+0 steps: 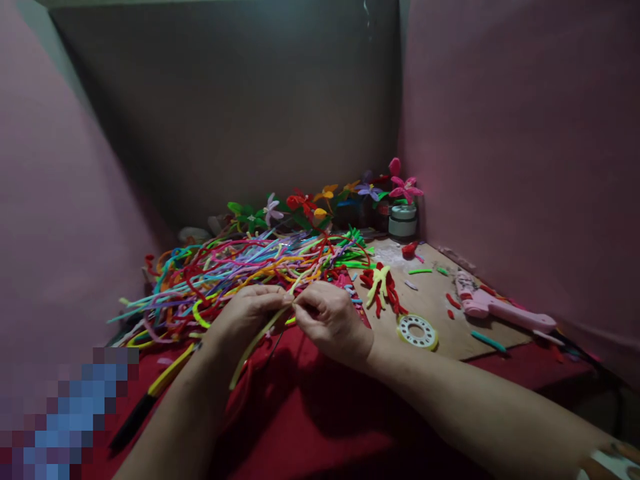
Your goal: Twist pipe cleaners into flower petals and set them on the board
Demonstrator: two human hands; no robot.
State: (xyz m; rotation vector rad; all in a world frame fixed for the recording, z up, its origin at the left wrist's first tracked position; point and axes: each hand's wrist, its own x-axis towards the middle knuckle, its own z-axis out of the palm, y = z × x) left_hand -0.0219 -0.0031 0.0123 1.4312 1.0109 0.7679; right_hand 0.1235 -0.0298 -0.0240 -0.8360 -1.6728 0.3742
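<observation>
My left hand [250,310] is closed in a pinch on a pale yellow-green pipe cleaner [253,347], whose lower end hangs down past the palm. Right beside it, my right hand [327,320] has its fingers pinched together at the same spot, close to the left fingertips; what lies between them is too small to make out. A thin dark wire or stem [277,345] shows below the hands. Behind both hands lies a large heap of coloured pipe cleaners [260,260].
On the right, a board [430,300] carries a white ring [417,332], a red and yellow pipe-cleaner piece [381,287] and a pink corded tool [500,309]. Pipe-cleaner flowers [300,202] and a jar [403,222] stand behind. A yellow-black tool [160,387] lies left.
</observation>
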